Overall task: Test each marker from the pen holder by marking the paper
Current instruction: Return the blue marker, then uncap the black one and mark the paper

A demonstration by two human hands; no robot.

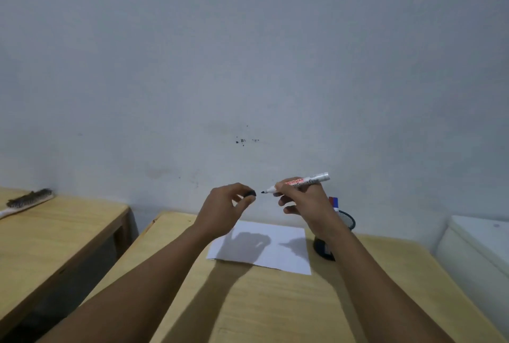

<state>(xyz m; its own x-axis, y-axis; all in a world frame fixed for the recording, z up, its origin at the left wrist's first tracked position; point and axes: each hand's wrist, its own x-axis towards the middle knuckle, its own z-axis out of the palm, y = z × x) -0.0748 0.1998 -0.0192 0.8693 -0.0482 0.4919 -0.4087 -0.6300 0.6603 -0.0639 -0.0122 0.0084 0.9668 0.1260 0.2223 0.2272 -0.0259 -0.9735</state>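
Note:
My right hand [304,200] holds a white marker [300,183] raised above the table, its uncapped black tip pointing left. My left hand [224,206] pinches the marker's black cap [251,193] a short gap left of the tip. Below both hands a white sheet of paper [264,249] lies flat on the wooden table [275,309], showing no marks where it is visible. A black mesh pen holder [345,223] stands right of the paper, partly hidden by my right wrist, with a red and a blue marker [333,202] sticking out of it.
A second wooden table [55,235] stands to the left across a dark gap, with a brush [27,200] on its far edge. A white box-like object [479,246] sits at the right. A pale wall rises right behind the tables.

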